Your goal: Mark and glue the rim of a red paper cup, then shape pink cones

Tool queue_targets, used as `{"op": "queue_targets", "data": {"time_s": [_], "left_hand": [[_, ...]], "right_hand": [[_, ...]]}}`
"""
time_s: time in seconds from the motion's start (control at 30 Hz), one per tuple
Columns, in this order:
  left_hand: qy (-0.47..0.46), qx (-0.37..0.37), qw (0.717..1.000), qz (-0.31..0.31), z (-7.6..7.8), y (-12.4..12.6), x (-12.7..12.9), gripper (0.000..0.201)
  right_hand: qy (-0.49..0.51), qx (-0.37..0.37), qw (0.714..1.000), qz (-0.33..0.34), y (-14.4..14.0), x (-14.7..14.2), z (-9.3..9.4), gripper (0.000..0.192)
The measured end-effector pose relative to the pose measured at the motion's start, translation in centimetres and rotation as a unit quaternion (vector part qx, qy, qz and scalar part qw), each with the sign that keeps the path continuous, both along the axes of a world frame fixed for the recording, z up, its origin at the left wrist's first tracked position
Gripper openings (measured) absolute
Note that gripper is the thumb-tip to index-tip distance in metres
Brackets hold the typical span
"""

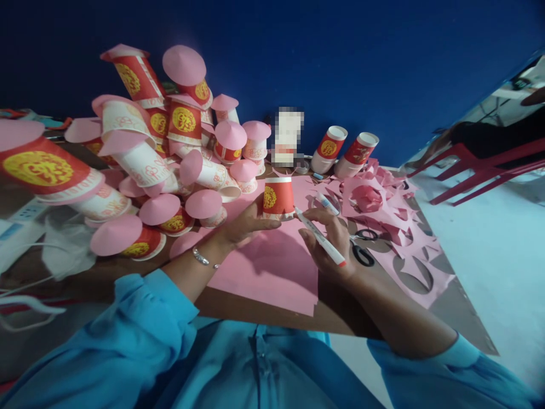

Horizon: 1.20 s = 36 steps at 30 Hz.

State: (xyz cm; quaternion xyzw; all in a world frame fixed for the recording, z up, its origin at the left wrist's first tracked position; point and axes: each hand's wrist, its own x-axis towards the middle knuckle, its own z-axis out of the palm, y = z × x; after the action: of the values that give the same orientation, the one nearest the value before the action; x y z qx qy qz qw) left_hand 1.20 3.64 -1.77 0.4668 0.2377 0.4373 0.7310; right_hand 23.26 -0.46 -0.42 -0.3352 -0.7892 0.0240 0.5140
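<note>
My left hand (242, 227) holds a red and white paper cup (278, 197) upside down on a pink paper sheet (272, 267), fingers around its left side. My right hand (330, 241) grips a white pen (320, 237) with its tip touching the paper at the cup's lower right rim. Both sleeves are light blue, and a bracelet circles the left wrist.
A heap of cups topped with pink paper cones (170, 153) fills the left of the brown table (443, 301). Two stacks of plain cups (344, 152) lie at the back. Black scissors (361, 250) and pink paper offcuts (383, 199) lie to the right. Red chair legs (481, 170) stand beyond.
</note>
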Motion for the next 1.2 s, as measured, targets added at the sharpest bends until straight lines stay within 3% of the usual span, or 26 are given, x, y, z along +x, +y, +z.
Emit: {"op": "queue_targets", "data": {"time_s": [0.27,0.5,0.8,1.2], "left_hand": [[0.023,-0.005,1.0,0.015,-0.7,-0.2,0.0,0.076],[0.046,0.005,0.999,0.014,-0.5,-0.1,-0.1,0.072],[0.064,0.016,0.998,0.008,-1.2,0.0,-0.3,0.078],[0.06,0.009,0.998,-0.001,-0.7,0.0,-0.2,0.078]], "right_hand": [[-0.011,0.013,0.999,0.051,-0.2,-0.6,0.1,0.02],[-0.006,0.018,0.997,0.076,-0.3,-0.4,0.5,0.01],[-0.032,0.012,0.997,0.073,-0.3,-0.5,0.4,0.005],[-0.045,0.022,0.997,0.061,-0.1,-0.7,0.4,0.001]]}}
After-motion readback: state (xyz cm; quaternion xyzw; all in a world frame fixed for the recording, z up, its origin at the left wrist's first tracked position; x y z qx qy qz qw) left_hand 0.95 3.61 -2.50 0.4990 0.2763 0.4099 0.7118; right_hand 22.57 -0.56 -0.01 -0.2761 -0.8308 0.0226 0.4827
